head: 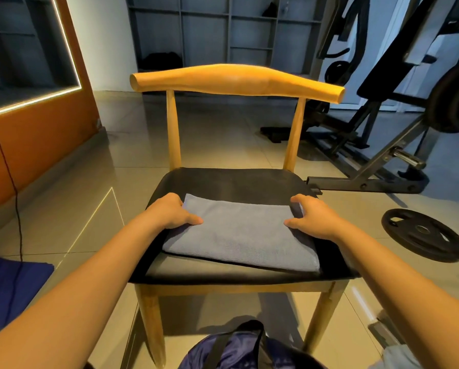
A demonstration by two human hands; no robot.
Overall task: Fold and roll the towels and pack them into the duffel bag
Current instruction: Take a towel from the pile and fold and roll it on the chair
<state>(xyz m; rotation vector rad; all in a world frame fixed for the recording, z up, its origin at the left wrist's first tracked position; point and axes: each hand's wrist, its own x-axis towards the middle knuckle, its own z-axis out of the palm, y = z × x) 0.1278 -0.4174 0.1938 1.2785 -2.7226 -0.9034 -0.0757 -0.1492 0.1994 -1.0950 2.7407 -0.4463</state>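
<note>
A grey towel (pixel 243 234), folded into a rectangle, lies flat on the black seat of a wooden chair (pixel 231 182). My left hand (pixel 173 211) grips the towel's far left corner, thumb on top and fingers curled round the edge. My right hand (pixel 312 217) grips the far right corner the same way. A dark blue duffel bag (pixel 239 350) with a black strap sits on the floor at the bottom of the view, in front of the chair. The bag's opening is out of view.
A black weight plate (pixel 422 234) lies on the tiled floor to the right, with a weight bench frame (pixel 377 161) behind it. A blue cloth (pixel 7 288) lies at the left edge. An orange wall (pixel 36 145) and a black cable stand left.
</note>
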